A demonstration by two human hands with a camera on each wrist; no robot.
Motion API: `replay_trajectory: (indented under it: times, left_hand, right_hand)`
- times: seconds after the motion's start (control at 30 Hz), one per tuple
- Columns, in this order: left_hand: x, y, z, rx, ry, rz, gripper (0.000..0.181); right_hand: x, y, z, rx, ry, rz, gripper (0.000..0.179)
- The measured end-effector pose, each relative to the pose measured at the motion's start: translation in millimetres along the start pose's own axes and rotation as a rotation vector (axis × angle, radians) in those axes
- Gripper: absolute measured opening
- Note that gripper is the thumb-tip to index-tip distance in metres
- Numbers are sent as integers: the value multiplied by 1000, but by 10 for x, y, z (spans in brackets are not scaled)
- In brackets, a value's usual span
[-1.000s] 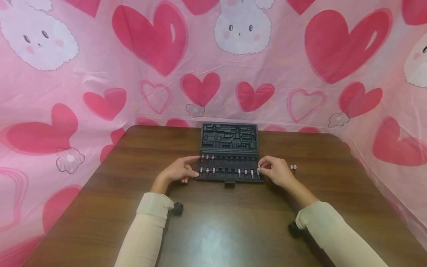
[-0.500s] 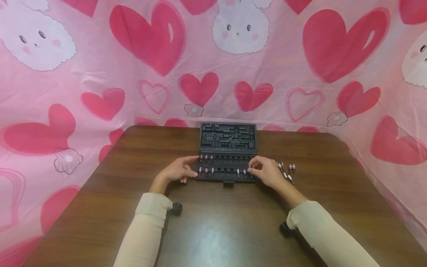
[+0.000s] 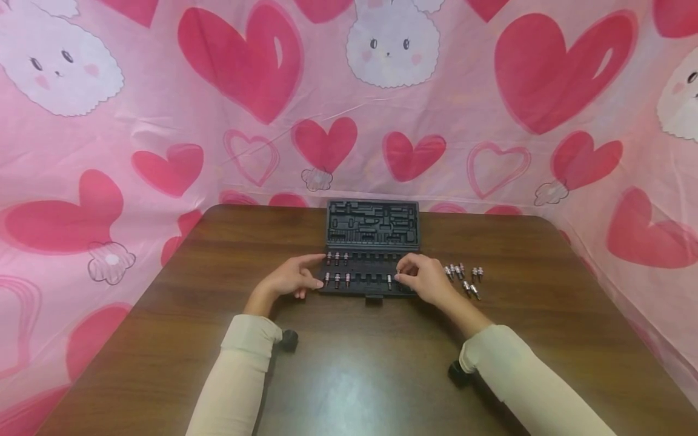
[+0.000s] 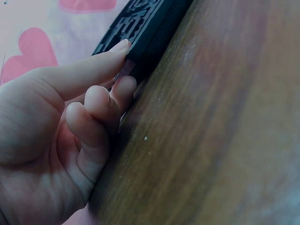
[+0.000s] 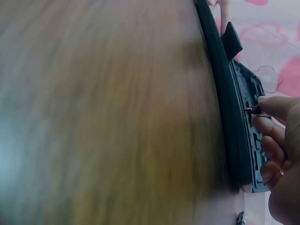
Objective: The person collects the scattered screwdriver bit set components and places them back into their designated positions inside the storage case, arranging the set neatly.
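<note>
A black socket-set case (image 3: 357,268) lies unfolded on the table. Its far half, the lid (image 3: 373,223), leans up behind. My left hand (image 3: 289,277) touches the left edge with extended index finger and thumb; in the left wrist view the thumb (image 4: 93,70) rests on the case's corner. My right hand (image 3: 428,278) pinches a small bit socket (image 5: 253,110) with a dark tip between thumb and index finger, over the front row. Another bit socket (image 3: 389,281) sits in a slot just left of it. Several more stand at the left, in the front (image 3: 337,280) and back (image 3: 337,258) rows.
Several loose bit sockets (image 3: 458,271) lie on the wooden table (image 3: 343,363) right of the case, beyond my right hand. A latch tab (image 3: 373,298) juts from the case's front. Pink heart-patterned cloth (image 3: 327,79) hangs behind and at both sides.
My right hand has moved left along the front row, from the case's right end. Bit sockets at that end are now hidden or gone; more loose ones show at right. My left hand stayed put.
</note>
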State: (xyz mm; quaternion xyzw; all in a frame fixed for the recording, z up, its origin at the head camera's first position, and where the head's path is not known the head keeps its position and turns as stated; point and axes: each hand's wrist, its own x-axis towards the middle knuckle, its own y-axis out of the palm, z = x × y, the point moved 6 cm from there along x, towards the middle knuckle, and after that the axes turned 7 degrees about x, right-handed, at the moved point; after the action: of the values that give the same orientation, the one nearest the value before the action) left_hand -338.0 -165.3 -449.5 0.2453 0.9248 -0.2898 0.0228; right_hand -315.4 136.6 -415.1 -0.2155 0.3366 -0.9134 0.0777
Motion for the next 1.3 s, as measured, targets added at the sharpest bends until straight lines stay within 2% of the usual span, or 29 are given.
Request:
replay_trajectory:
  times: [0.23, 0.47, 0.9, 1.1, 1.3]
  left_hand:
    - [5, -1, 5, 5, 0, -3, 72]
    - [1, -5, -6, -4, 1, 2, 72]
    - [11, -1, 6, -12, 14, 1, 72]
    - [10, -1, -5, -13, 23, 3, 73]
    - [15, 5, -19, -13, 17, 16, 72]
  right_hand:
    - [27, 120, 55, 18, 20, 49, 12]
    - [69, 188, 105, -10, -2, 64, 13]
    - [120, 343, 147, 1, 34, 89, 12]
    - [150, 363, 144, -52, 39, 98, 11]
    - [192, 379, 97, -93, 81, 115, 9]
